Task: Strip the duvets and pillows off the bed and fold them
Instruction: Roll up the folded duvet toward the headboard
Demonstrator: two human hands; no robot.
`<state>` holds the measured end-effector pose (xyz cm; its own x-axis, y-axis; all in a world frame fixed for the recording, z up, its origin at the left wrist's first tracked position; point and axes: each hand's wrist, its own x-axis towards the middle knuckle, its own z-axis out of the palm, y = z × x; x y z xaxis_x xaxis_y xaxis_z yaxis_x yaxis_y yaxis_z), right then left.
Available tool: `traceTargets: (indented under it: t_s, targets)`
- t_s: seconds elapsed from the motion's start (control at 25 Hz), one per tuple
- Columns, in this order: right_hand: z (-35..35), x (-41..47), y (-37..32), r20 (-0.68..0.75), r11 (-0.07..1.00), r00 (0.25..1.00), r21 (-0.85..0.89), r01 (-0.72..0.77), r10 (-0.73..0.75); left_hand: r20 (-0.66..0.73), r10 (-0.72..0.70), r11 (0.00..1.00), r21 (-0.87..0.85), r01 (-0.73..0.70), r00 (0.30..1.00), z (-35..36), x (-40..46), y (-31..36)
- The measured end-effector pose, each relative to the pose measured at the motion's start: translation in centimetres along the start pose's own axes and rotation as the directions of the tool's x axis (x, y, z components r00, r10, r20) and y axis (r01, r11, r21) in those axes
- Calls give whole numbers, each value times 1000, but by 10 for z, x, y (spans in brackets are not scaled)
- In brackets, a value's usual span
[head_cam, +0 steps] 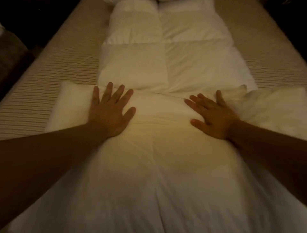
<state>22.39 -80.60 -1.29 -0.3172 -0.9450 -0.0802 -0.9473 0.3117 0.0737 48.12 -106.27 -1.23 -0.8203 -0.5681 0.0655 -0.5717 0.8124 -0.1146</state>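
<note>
A white duvet [166, 63] lies folded into a long strip down the middle of the bed, running from the top of the view to the bottom edge. Its near part is folded over into a thicker layer. My left hand [110, 109] presses flat on that fold, fingers spread and straight. My right hand [214, 116] presses flat on the same fold further right, fingers also spread. Neither hand grips the cloth. At the far end, white bedding [182, 1] shows at the top edge; I cannot tell if it is a pillow.
The beige ribbed mattress cover [49, 74] shows bare on both sides of the duvet. Dark floor lies beyond the bed's left edge [10, 49] and right edge [290, 13]. The room is dim and the picture is slightly blurred.
</note>
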Motion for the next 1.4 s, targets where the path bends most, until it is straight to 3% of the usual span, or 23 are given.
traceTargets:
  t_s: [0.24, 0.36, 0.48, 0.6, 0.72, 0.8, 0.92, 1.12, 1.28, 1.4]
  targets:
    - [117, 80, 30, -190, 964, 982, 258, 66, -16, -64, -84, 963, -260, 64, 994, 125, 69, 6]
    - [137, 90, 30, -185, 964, 983, 262, 51, -2, -32, -88, 959, -272, 76, 996, 143, 77, 5]
    - [117, 78, 19, -60, 971, 996, 235, -50, 66, 92, -98, 967, -225, 116, 991, 126, 70, 13]
    - [72, 53, -2, 124, 932, 950, 190, -307, 288, 180, -174, 948, -235, 214, 968, 87, 53, 24]
    - [34, 2, -40, 226, 756, 842, 370, -540, 490, 354, -207, 862, -375, 341, 912, 41, 10, 44]
    - [-3, -31, -73, 315, 657, 797, 452, -604, 516, 487, -183, 773, -465, 431, 854, -2, -29, 61]
    - [-69, -76, -113, 313, 659, 801, 457, -598, 510, 515, -167, 701, -537, 469, 841, -77, -87, 84]
    - [-174, -134, -120, 145, 565, 793, 628, -535, 591, 396, -247, 690, -569, 448, 884, -202, -125, 97]
    - [-247, -183, -121, -59, 644, 845, 676, -358, 532, 206, -279, 761, -548, 347, 938, -289, -170, 115]
    - [-279, -218, -134, -51, 665, 867, 664, -341, 496, 182, -368, 742, -533, 406, 912, -333, -216, 119]
